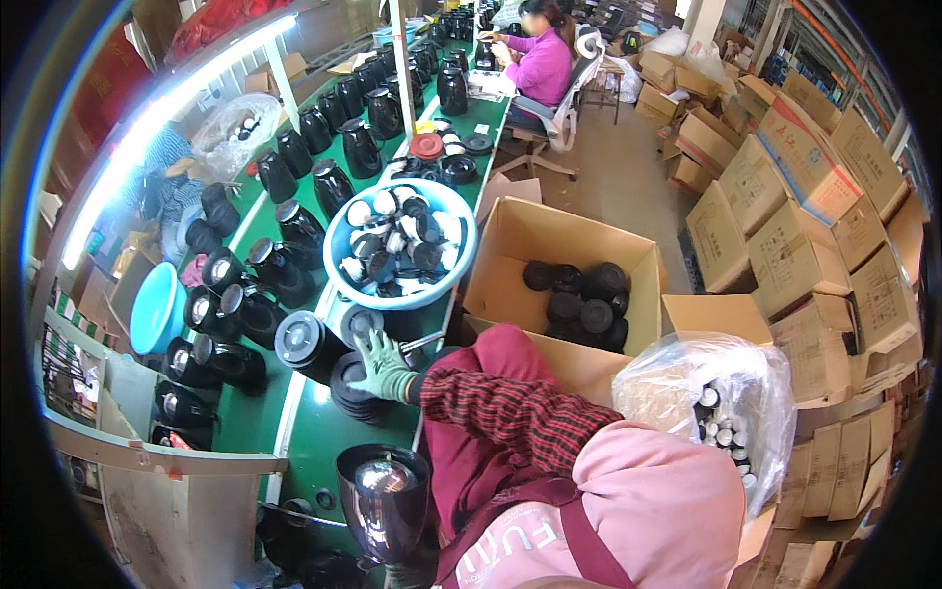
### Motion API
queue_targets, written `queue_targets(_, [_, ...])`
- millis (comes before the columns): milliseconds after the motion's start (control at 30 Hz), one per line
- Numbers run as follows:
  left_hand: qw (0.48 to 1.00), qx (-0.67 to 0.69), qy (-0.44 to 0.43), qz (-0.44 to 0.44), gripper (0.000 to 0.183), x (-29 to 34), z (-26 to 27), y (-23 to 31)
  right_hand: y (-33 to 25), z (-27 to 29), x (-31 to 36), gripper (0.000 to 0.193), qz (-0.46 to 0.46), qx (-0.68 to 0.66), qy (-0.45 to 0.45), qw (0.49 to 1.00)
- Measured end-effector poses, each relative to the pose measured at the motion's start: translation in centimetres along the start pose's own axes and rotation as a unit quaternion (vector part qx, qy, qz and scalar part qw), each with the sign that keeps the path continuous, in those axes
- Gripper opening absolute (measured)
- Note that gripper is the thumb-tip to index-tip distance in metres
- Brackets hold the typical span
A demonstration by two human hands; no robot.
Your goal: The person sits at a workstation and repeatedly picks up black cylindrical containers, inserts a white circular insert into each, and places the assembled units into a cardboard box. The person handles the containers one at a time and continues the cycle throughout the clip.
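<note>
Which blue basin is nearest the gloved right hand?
The basin full of black-and-white caps, beyond the right hand; the far-left blue basin is farther, showing no caps.

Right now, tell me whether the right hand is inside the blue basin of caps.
No, the right hand is at the stacked black lids, outside the basin.

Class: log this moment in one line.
right hand: gloved, spread, at black lids; left hand: unclear; blue basin: black and white caps; open carton: black items

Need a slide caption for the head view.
Gloved right hand spread at stacked black discs on a green bench, a blue basin of small parts beyond.
</note>
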State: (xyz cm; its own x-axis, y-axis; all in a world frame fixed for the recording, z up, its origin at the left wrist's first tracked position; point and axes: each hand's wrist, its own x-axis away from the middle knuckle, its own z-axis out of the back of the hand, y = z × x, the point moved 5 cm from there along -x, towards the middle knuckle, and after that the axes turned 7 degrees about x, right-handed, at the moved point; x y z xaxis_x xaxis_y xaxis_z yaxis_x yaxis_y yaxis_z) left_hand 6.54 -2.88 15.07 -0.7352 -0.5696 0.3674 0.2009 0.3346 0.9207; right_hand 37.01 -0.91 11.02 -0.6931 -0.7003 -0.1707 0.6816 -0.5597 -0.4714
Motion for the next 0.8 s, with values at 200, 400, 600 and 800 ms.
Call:
queue_targets(200, [1.0, -0.019, 0.021, -0.006, 0.049, 0.4, 1.0, -0.3, -8.6, -1.8, 1.6, 0.131, 0.065, 0.14, -0.247, 0.957])
queue_targets(400, [0.999, -0.022, 0.03, -0.017, 0.048, 1.0, 0.6, -0.2, -9.0, -2.9, 2.0, 0.128, 0.118, 0.156, -0.207, 0.959])
queue_targets(600, [0.998, -0.032, 0.039, -0.037, 0.048, 3.3, 1.0, -0.3, -3.9, 9.1, 4.5, 0.108, 0.116, -0.409, 0.037, 0.904])
queue_targets(800, [0.961, -0.206, 0.003, -0.184, 0.048, 4.2, -1.3, 4.1, -2.8, 16.9, 13.7, 0.1, 0.146, -0.598, -0.198, 0.763])
